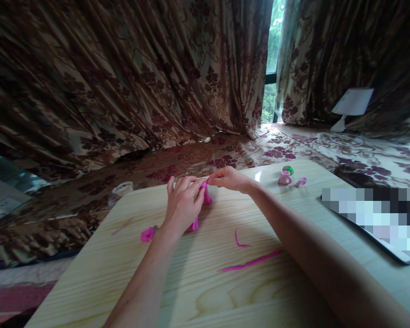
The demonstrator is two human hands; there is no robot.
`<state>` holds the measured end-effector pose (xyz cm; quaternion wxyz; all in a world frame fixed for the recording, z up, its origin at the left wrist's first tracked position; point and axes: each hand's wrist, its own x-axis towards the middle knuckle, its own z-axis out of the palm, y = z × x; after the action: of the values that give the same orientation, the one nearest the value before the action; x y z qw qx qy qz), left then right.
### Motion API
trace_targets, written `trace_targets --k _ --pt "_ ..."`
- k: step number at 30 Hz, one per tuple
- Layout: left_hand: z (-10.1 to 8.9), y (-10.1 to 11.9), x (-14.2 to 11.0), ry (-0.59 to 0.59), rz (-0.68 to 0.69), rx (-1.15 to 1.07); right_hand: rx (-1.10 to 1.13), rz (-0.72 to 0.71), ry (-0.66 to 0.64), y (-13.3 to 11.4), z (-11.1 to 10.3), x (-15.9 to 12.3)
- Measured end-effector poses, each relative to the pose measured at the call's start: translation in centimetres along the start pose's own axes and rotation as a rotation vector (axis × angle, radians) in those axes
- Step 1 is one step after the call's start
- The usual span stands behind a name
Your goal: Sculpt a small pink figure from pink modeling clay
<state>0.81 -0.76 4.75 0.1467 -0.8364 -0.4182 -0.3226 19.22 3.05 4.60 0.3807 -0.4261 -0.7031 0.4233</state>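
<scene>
Near the far edge of the table, both hands meet at an upright piece of bright pink modelling clay point(207, 197). My left hand point(185, 199) has thumb and fingers closed on its upper part, hiding some of it. My right hand point(231, 179) pinches at the top of the same piece, with its fingertips together; any small bit between them is too small to make out. Another pink clay piece point(194, 225) stands partly behind my left wrist. To the left lies a crumpled pink clay lump point(147, 234). A long pink strip point(251, 262) and a thin bent strip point(241, 240) lie nearer me.
At the back right of the wooden table point(239, 296) are a small pink cup-like object point(284, 178), a green ball point(288, 170) and a small pink piece point(301, 182). A blurred-out device point(372, 223) lies right. Beyond stand curtains point(191, 68) and a white lamp point(353, 102).
</scene>
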Motion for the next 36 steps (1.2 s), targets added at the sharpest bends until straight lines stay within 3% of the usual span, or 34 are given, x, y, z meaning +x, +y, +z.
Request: trace_targets --k 6,12,21,36 --pt "0.0 0.0 -0.1 -0.014 -0.01 0.0 0.057 0.127 -0.057 -0.1 -0.6 -0.3" --pt "0.1 -0.2 -0.1 -0.014 -0.013 -0.006 -0.064 0.076 -0.08 0.8 -0.7 -0.1" --pt "0.1 0.0 0.0 -0.01 -0.023 -0.004 -0.119 0.036 0.05 -0.1 -1.1 -0.1" --pt "0.3 -0.3 -0.1 0.002 -0.029 -0.024 -0.176 0.084 -0.021 0.2 -0.1 0.0"
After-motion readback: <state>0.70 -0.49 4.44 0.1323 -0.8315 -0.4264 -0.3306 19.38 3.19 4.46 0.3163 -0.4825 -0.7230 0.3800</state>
